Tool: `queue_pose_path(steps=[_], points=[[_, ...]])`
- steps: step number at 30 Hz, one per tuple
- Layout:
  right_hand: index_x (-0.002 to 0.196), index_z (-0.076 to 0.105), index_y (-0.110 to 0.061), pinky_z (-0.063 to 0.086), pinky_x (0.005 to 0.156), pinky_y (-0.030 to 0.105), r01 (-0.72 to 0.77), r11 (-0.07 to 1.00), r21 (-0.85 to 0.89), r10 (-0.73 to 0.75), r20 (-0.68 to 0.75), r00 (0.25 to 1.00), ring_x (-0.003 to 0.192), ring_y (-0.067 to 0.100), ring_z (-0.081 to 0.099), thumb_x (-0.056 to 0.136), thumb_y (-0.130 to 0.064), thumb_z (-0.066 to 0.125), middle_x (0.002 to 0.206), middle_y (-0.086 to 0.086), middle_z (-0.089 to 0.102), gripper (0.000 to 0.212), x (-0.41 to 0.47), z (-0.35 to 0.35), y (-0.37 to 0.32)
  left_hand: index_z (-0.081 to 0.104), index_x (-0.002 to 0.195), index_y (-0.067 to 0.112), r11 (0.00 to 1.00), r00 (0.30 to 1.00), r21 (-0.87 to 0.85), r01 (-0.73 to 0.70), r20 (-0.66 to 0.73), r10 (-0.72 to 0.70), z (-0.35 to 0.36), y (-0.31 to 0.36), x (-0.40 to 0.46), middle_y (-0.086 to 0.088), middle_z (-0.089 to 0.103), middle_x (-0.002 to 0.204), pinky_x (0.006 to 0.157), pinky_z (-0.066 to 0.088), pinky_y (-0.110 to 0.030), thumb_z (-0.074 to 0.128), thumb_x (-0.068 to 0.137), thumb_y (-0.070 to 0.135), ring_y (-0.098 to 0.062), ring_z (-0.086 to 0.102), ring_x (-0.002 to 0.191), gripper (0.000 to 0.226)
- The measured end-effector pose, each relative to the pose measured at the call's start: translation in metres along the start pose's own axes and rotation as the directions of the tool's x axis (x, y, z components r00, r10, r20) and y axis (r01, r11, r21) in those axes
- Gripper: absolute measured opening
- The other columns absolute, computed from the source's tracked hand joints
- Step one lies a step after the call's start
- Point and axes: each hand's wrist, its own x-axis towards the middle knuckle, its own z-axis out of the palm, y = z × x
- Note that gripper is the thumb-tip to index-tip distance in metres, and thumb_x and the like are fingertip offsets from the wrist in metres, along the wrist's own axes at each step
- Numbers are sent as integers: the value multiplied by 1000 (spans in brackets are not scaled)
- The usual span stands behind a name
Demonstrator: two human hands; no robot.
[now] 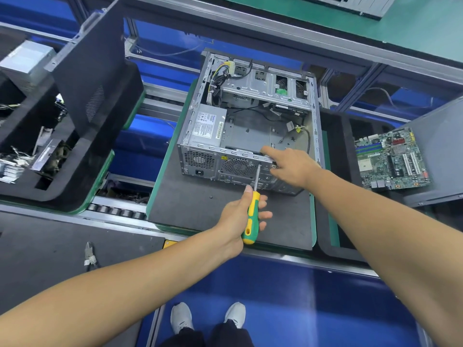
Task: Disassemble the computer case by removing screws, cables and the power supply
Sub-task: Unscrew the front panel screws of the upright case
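While the left hand (239, 214) wraps its fingers round the green and yellow handle of the screwdriver (251, 216), the shaft reaches up to the rear panel of the computer case (250, 116), its tip meeting a spot beside the round fan grille (238, 167); whether it sits squarely in a screw head is too small to tell.

Far left, a grey box (27, 61) and loose metal parts lie in black foam trays, and a pair of cutters (89, 254) rests on the near-left mat, well apart from the work.

At centre, the case stands open on a dark mat (200, 214), with the power supply (208, 126) mounted in its near-left corner and a cable bundle (218, 78) running up the far-left side. If the driver tip is off centre or tilted, it could slip out and round the screw, or skid across the grille. A freed screw could roll off the mat towards the rollers on the near left.

Right of the shaft, the right hand (290, 166) presses on the case's near top rim, forefinger stretched out, the other fingers loosely bent, gripping nothing that I can make out. Should that bracing slacken, the case may shift under the turning force.

Far right, a motherboard (392, 161) lies on another tray, clear of the hands.
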Motion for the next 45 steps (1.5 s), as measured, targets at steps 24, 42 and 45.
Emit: queue_pose_path(steps=[24, 42, 45], points=[[121, 38, -28, 26, 49, 31, 0, 1000, -28, -1, -10, 1000, 55, 9, 41, 87, -21, 54, 60, -7, 45, 38, 0, 1, -1, 57, 94, 12, 988, 996, -137, -77, -54, 70, 8, -6, 6, 3, 69, 67, 56, 57, -25, 81, 87, 33, -8, 72, 66, 32], [125, 34, -33, 25, 49, 29, -26, 999, -42, 27, 7, 1000, 55, 11, 45, 88, -23, 53, 61, -5, 49, 42, 1, 2, -1, 48, 117, 15, 999, 998, -15, -42, -51, 41, 8, 1, 7, -7, 63, 91, 42, 41, -24, 73, 93, 44, -11, 52, 52, 45], [125, 35, -32, 24, 49, 28, -23, 999, -45, 23, 5, 1000, 55, 9, 43, 89, -24, 53, 61, -7, 47, 42, 1, 1, -1, 45, 119, 23, 1000, 997, 9, -24, -72, 24, 2, 0, 8, -11, 62, 106, 44, 44, -23, 86, 83, 29, -11, 57, 62, 54]])
